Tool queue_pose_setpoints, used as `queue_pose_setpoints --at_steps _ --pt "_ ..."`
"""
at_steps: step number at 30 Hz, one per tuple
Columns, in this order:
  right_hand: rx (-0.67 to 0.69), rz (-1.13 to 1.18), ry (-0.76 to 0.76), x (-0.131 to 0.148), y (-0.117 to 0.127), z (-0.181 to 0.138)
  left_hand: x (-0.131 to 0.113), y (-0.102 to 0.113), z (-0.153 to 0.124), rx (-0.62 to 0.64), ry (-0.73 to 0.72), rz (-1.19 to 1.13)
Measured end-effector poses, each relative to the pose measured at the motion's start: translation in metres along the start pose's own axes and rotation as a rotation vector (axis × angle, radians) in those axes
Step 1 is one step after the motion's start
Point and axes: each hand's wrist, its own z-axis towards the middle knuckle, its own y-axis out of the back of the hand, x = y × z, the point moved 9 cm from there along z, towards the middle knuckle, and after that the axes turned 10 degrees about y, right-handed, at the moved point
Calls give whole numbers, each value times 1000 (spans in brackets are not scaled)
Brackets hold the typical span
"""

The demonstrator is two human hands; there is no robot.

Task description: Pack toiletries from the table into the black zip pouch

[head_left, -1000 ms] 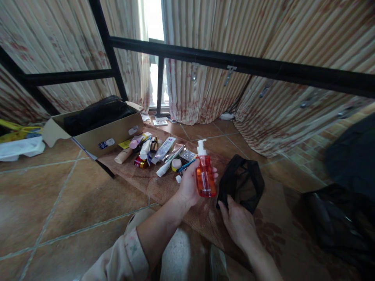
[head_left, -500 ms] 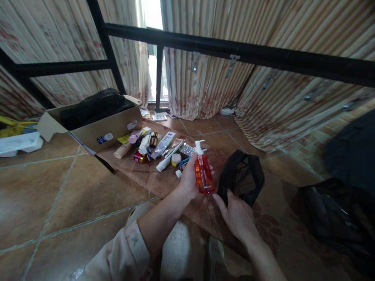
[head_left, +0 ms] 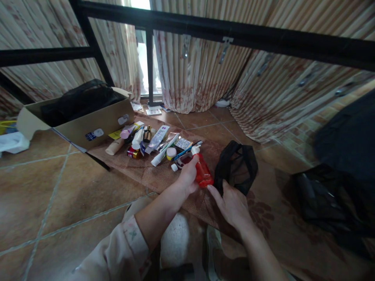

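While my left hand (head_left: 189, 175) is wrapping its fingers around the red pump bottle (head_left: 204, 172), I'm watching the bottle leaning, its white pump pointing up and away, its base tipping toward my right hand (head_left: 233, 205). It's sitting between a heap of toiletries and a black mesh bag (head_left: 236, 166), over the brown cloth (head_left: 156, 178); whether it's touching the cloth, I can't tell. And the right hand is spreading its thumb just beside the bottle's base, with its other fingers meeting the near rim of the bag; I can't tell whether they're clasping the mesh.

Just left of the bottle, a pinkish jar with a yellow base (head_left: 171, 153) and a white tube (head_left: 164, 150) are lying near a glittery case (head_left: 183, 143). Farther left, a beige tube (head_left: 114, 147) is resting near an open cardboard box (head_left: 99, 130), which is holding something black (head_left: 82, 99). Behind it all, striped curtains (head_left: 199, 78) are hanging past a black frame (head_left: 187, 24).
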Motion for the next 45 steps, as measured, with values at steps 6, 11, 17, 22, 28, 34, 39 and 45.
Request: queue_pose_setpoints --at_steps 6,11,17,22,28,34,39,45 --pt "6 -2 -4 -1 -1 1 2 1 2 -7 -34 12" --pt "12 14 -20 -1 0 1 7 -1 5 26 -46 53" --pt "17 33 -37 0 2 0 20 -4 12 42 -18 147" --pt "3 24 -27 -1 1 0 19 -4 14 31 -40 144" --pt "-4 -2 -9 0 0 0 14 -6 10 27 -62 160" --pt "-14 -14 -5 0 1 -1 13 -7 10 39 -82 189" --pt "-18 3 1 1 1 -1 14 -5 12 25 -81 221" --pt "-25 27 1 -1 0 -1 9 -5 9 14 -122 256"
